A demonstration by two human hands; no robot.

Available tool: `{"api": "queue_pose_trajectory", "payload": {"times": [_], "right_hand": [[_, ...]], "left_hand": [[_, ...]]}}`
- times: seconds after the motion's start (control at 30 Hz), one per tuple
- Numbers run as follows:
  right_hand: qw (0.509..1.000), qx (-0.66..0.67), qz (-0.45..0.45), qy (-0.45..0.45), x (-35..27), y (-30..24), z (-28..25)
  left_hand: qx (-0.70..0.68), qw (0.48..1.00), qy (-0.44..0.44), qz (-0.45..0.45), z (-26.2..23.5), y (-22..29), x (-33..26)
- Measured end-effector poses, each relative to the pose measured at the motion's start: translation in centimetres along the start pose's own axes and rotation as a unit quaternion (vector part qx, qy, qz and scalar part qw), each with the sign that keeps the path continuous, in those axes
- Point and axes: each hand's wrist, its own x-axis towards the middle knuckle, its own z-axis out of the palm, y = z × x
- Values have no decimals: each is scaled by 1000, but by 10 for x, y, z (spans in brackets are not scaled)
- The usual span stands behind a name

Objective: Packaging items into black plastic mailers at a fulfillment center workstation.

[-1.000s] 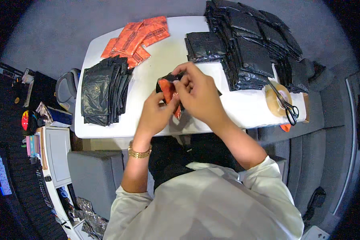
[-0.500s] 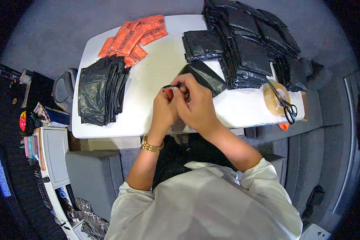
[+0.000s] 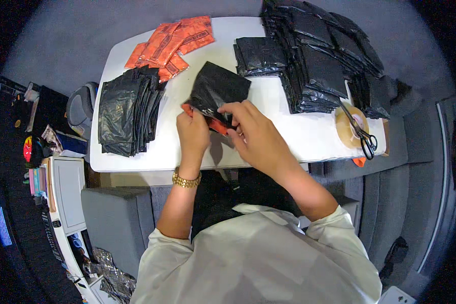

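Between my hands, above the near part of the white table, is a black plastic bag [image 3: 220,87], its closed end pointing away from me. An orange packet [image 3: 218,126] shows at the bag's near edge; how far it goes inside is hidden. My left hand [image 3: 193,133] is closed on the left side of the packet and bag, with its thumb on top. At the right side, the curled fingers of my right hand [image 3: 257,127] pinch the bag's near edge.
Several orange packets [image 3: 175,43] lie at the far left, behind a stack of black bags [image 3: 119,114]. Larger piles of black bags [image 3: 319,66] fill the far right. Scissors [image 3: 362,136] rest on a roll of tape [image 3: 345,129] at the table's right end [image 3: 309,137].
The black bag has swung from the right to between my hands and now lies flatter and wider. My hands have moved apart, the left one going left, and more of the orange packet shows.
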Motion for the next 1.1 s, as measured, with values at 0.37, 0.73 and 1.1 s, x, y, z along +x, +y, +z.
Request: {"api": "queue_pose_trajectory", "payload": {"times": [0.37,0.73,1.1], "right_hand": [[988,-25,-74,135,23,5,16],[981,-9,-101,167,28,3,17],[971,5,-159,179,36,14,19]], "left_hand": [[117,988,-51,93,3,14,-7],[164,970,-93,153,-2,28,-12],[187,957,-89,205,7,20,-13]]}}
